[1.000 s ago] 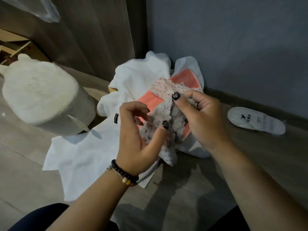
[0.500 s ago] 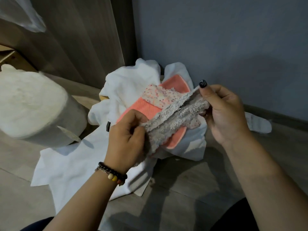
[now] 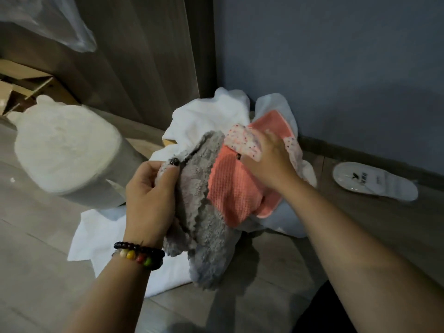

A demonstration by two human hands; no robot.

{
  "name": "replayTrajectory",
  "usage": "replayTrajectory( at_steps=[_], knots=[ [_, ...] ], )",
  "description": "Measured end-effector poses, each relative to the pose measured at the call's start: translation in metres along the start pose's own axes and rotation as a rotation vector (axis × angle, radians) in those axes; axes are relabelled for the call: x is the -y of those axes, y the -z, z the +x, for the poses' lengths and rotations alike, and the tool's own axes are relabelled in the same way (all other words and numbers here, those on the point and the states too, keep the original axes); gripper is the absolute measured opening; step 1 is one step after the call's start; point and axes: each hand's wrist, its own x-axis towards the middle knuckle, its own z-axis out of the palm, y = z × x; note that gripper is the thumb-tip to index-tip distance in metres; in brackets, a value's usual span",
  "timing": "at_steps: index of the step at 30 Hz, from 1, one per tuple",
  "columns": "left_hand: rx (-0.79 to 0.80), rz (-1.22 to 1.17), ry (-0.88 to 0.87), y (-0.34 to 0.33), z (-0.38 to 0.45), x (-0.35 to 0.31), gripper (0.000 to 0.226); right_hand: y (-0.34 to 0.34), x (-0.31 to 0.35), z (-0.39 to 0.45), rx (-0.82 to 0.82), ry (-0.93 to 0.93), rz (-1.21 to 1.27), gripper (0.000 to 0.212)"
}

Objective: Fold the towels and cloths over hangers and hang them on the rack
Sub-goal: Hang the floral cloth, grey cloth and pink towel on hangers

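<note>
My left hand [image 3: 150,200] gripped the fluffy grey cloth [image 3: 204,212], thumb pressed over its upper edge and fingers curled beneath, so the cloth hung down past the wrist toward the floor. Just right of that grip, my right hand [image 3: 266,164] pinched the dotted white cloth [image 3: 240,140], lying on the coral waffle-weave cloth [image 3: 233,191]. The grey cloth overlapped the coral one's left edge. Both sat on the heap of white towels [image 3: 115,239] spread behind and below my hands. Left of my grip stood a white fuzzy stool [image 3: 64,150] with small ears. Well to the right of my right hand lay a white shoe insole [image 3: 374,185], printed with a dark logo and some writing too blurred for me to read.
</note>
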Motion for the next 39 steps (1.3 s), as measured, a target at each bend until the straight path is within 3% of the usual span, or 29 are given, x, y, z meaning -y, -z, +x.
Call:
replayTrajectory(
  at_steps=[2, 4, 6, 8, 11, 13, 15, 18, 21, 23, 25, 29, 31, 33, 36, 39],
  knots=[
    [-0.005, 0.082, -0.081, 0.001, -0.002, -0.002, 0.019, -0.014, -0.008, 0.005, 0.089, -0.014, -0.088, 0.052],
    [-0.02, 0.141, -0.134, 0.002, -0.003, -0.001, 0.022, -0.018, -0.013, 0.006, -0.009, 0.022, -0.063, 0.024],
    [-0.061, 0.161, -0.145, 0.001, -0.002, -0.001, 0.03, -0.007, -0.008, 0.004, -0.123, 0.057, 0.07, 0.012],
    [-0.108, 0.178, -0.174, -0.001, 0.001, -0.003, 0.031, 0.018, 0.008, -0.001, -0.183, 0.11, 0.232, 0.01],
    [-0.122, 0.285, -0.313, -0.008, 0.001, -0.013, 0.006, 0.056, 0.035, -0.018, -0.239, 0.137, 0.596, 0.01],
    [-0.081, 0.417, -0.46, -0.013, -0.002, -0.02, 0.016, 0.069, 0.042, -0.03, -0.158, 0.057, 0.893, 0.014],
    [-0.026, 0.458, -0.548, -0.021, -0.001, -0.023, 0.024, 0.075, 0.044, -0.038, -0.089, -0.031, 1.029, 0.018],
    [0.112, 0.268, -0.41, -0.031, 0.002, -0.028, 0.023, 0.081, 0.043, -0.04, -0.013, -0.166, 1.261, 0.013],
    [0.578, 0.05, -0.034, -0.041, -0.001, -0.041, 0.024, 0.089, 0.039, -0.04, 0.161, -0.235, 1.443, 0.018],
    [0.846, 0.012, 0.111, -0.05, -0.007, -0.046, 0.027, 0.094, 0.033, -0.043, 0.208, -0.221, 1.365, 0.017],
    [0.959, -0.056, 0.146, -0.061, -0.014, -0.042, 0.02, 0.096, 0.027, -0.046, 0.168, -0.174, 1.183, 0.013],
    [0.902, -0.288, 0.16, -0.073, -0.016, -0.037, 0.003, 0.092, 0.012, -0.051, -0.177, -0.046, 0.58, 0.013],
    [0.834, -0.348, 0.139, -0.075, -0.012, -0.036, 0.006, 0.092, 0.006, -0.055, -0.273, 0.07, 0.508, 0.021],
    [0.724, -0.207, 0.102, -0.075, -0.011, -0.03, 0.011, 0.089, -0.002, -0.06, -0.238, 0.092, 0.535, 0.025],
    [0.584, 0.289, 0.005, -0.077, -0.017, -0.014, 0.012, 0.074, -0.031, -0.061, -0.104, -0.089, 0.285, 0.026],
    [0.635, 0.591, -0.135, -0.081, -0.025, -0.007, 0.013, 0.057, -0.051, -0.06, 0.188, -0.16, 0.149, 0.057]
  ],
)
